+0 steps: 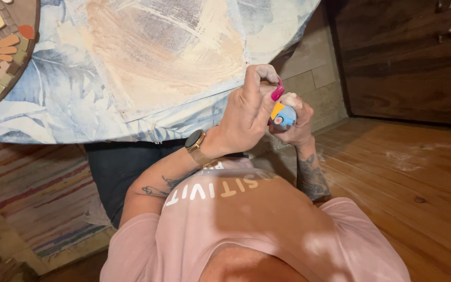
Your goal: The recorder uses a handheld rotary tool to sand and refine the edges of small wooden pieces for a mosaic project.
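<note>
Mid-right of frame: your right hand (pixel 297 121) is clenched round a small blue/orange tube (pixel 283 116), left hand (pixel 251 115) fingers pinching its top, prob the cap.

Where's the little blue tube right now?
In the head view, the small blue tube sits right of centre, gripped in the right hand, with the left hand pinching at its top, just below the cloth-covered table's edge.

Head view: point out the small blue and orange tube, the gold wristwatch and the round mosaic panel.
small blue and orange tube (pixel 283 116), head view, its blue end.
gold wristwatch (pixel 196 143), head view, its dark face.
round mosaic panel (pixel 7 46), head view, its tiled band.
</note>
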